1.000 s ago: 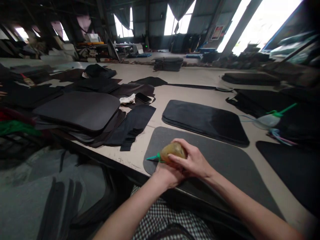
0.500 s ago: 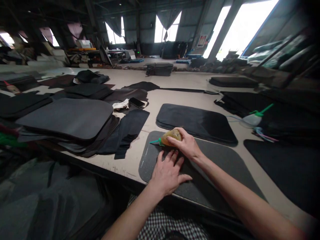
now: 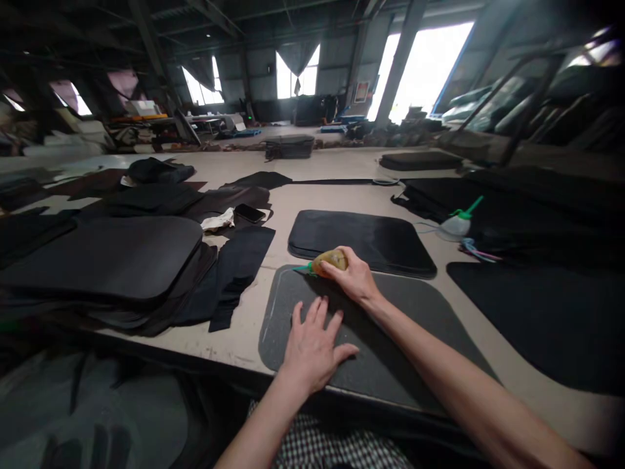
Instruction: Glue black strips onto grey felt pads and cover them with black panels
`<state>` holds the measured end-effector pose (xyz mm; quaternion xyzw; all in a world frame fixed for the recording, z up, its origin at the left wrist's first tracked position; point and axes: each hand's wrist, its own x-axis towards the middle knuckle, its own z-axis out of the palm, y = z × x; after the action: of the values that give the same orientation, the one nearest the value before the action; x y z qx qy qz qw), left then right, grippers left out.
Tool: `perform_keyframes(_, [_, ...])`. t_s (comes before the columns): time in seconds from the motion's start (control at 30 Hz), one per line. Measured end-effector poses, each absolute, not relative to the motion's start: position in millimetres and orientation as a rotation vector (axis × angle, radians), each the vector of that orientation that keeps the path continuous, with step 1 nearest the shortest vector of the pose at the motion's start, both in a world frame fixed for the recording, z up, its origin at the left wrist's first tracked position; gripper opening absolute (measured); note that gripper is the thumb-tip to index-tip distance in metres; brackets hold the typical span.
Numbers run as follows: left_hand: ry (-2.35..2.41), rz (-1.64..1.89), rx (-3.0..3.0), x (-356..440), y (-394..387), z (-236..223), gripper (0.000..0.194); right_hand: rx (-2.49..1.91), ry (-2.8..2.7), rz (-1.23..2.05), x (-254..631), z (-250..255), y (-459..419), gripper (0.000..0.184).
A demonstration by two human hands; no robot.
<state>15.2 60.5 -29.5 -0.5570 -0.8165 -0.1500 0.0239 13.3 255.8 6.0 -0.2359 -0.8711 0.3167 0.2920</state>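
The right hand (image 3: 359, 280) grips a green-nozzled, yellowish, bulbous plastic squeeze bottle (image 3: 329, 263), long axis pointing left, at the far side of a flat dark-grey round-cornered sheet (image 3: 415, 303), the left hand (image 3: 315, 342) spread open nearer the near edge of the bench (image 3: 244, 335).

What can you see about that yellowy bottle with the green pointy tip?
The bottle is rounded and yellow-brown, with darker smudges, and looks like plastic. Its thin green nozzle narrows to a point facing left. The right hand grips it sideways, near the far left corner of the grey panel. Whether the nozzle touches the panel is too small to tell.
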Motion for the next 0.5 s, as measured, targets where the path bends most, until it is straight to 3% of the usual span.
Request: perform_keyframes(0.5, [-2.524, -0.254, -1.744, 17.7, 65.4, -31.4, 0.066, -1.056, -2.225, 0.698, 136.6, 23.2, 346.9, 0.047])
